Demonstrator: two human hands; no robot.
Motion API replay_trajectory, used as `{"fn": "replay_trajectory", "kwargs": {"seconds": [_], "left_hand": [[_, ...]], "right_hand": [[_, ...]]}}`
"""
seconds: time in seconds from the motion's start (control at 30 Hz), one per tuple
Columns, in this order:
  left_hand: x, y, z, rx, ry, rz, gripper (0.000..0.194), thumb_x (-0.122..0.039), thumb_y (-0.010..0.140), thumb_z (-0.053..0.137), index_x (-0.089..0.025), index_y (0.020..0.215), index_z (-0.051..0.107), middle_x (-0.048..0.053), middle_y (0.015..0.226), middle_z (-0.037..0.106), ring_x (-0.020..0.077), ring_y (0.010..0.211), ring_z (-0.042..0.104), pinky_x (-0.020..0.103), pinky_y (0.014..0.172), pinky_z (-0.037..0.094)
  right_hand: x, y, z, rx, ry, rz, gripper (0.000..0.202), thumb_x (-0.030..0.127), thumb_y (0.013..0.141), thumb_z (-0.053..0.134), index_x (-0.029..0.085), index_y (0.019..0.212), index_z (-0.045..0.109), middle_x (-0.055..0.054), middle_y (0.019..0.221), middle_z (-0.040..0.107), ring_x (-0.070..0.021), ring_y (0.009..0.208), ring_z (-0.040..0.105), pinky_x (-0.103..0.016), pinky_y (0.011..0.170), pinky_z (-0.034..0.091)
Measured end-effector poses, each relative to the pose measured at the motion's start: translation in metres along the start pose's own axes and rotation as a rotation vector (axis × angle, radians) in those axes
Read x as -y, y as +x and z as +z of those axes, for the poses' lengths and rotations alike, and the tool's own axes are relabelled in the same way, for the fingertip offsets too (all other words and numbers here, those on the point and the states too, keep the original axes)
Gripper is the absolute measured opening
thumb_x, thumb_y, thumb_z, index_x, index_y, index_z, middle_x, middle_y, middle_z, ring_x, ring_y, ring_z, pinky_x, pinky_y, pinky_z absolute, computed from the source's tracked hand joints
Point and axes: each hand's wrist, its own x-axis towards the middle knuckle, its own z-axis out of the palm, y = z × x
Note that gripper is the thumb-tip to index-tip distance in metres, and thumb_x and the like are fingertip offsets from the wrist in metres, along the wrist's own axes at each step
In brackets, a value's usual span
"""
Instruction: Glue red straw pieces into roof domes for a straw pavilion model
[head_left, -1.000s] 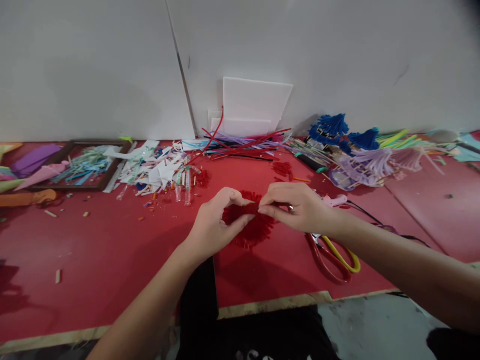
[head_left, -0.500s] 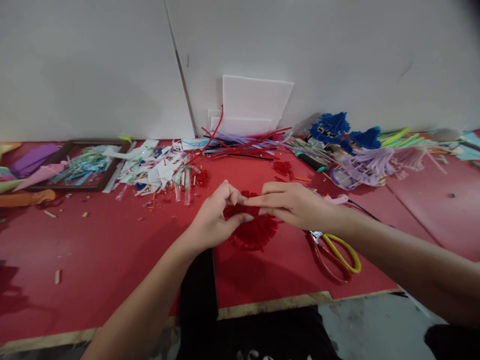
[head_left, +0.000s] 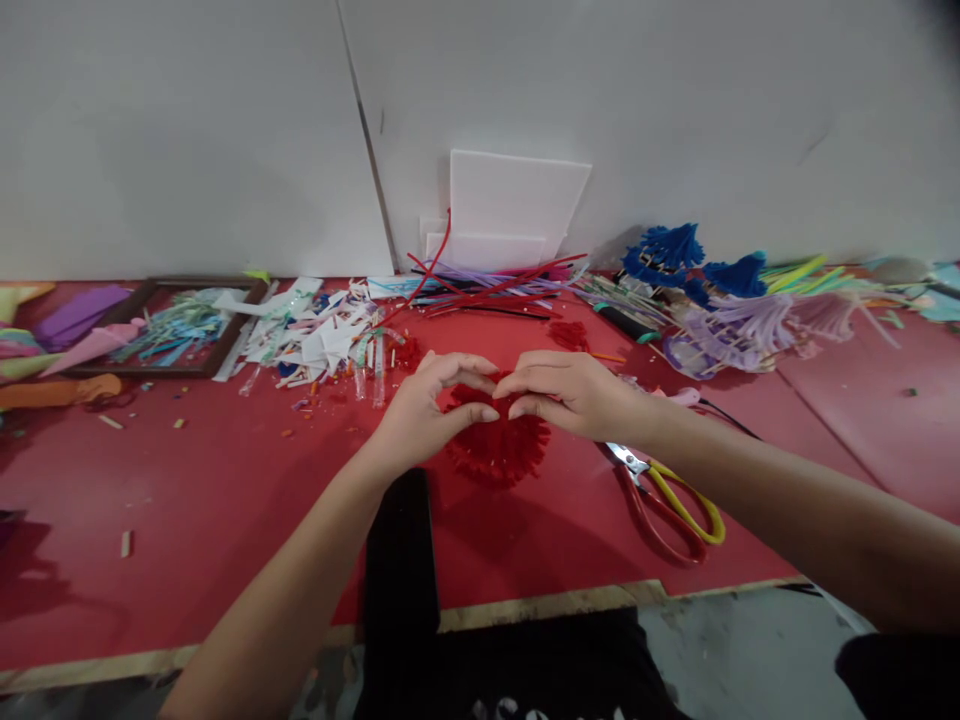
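A round, fuzzy red pipe-cleaner flower (head_left: 501, 455) with a fringed edge is in front of me, over the red tabletop. My left hand (head_left: 439, 400) grips its upper left part with curved fingers and thumb. From the right, my right hand (head_left: 566, 393) pinches its upper part, the fingertips almost meeting those of the left. The fingers hide the top of the flower, so exactly what they press on is unclear. Scissors (head_left: 664, 500) with one red and one yellow handle lie just right of the flower. A black phone-like slab (head_left: 403, 550) lies below my left hand.
Behind lie loose pipe cleaners (head_left: 487, 290) and white foam sheets (head_left: 517, 200) leaning on the wall. Paper scraps (head_left: 315, 335) and a brown frame (head_left: 214, 350) are at left. Blue pipe-cleaner pieces (head_left: 664, 255) and lilac ones (head_left: 727, 335) stand at right. The table's front edge (head_left: 555, 605) is near.
My right fingertips have drawn back slightly and curled, where they were stretched across to the left fingers. The view has shifted a little, and more of the scissors' pivot shows.
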Motion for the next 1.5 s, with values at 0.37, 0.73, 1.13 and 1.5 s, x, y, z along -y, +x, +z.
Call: {"fn": "replay_trajectory", "kwargs": {"seconds": [0.37,0.73,1.13,1.5], "left_hand": [[0.002,-0.020,0.027,-0.365,0.263,0.075,0.010,-0.020,0.084,0.065,-0.027,0.083,0.073,0.001,0.090,0.077,0.0229,0.098,0.063,0.054,0.104,0.038],[-0.018,-0.044,0.052,-0.442,0.599,0.168,0.023,-0.033,0.083,0.070,-0.027,0.105,0.065,0.004,0.105,0.075,0.0300,0.107,0.061,0.064,0.112,0.015],[-0.015,-0.034,0.049,-0.448,0.515,0.190,0.012,-0.024,0.079,0.067,-0.026,0.091,0.068,0.000,0.089,0.076,0.0233,0.089,0.066,0.057,0.111,0.026],[-0.012,-0.034,0.045,-0.432,0.409,0.158,0.018,-0.019,0.073,0.068,-0.022,0.089,0.073,0.001,0.086,0.076,0.0200,0.086,0.066,0.053,0.114,0.028]], "right_hand": [[0.017,-0.007,0.012,-0.132,-0.140,0.153,0.017,0.029,0.096,0.051,0.017,0.089,0.060,-0.005,0.081,0.063,-0.0150,0.074,0.058,-0.026,0.068,0.045],[0.047,-0.013,0.020,-0.183,-0.073,0.457,0.012,0.025,0.091,0.057,0.019,0.081,0.056,-0.002,0.078,0.063,-0.0146,0.071,0.059,-0.026,0.064,0.044],[0.049,-0.019,0.004,-0.139,0.093,0.392,0.016,0.011,0.089,0.051,0.017,0.097,0.065,-0.006,0.088,0.070,-0.0149,0.080,0.065,-0.026,0.071,0.051],[0.038,-0.027,-0.001,-0.165,0.090,0.355,0.010,0.017,0.089,0.060,0.018,0.094,0.069,-0.002,0.080,0.068,-0.0101,0.070,0.062,-0.020,0.063,0.046]]}}
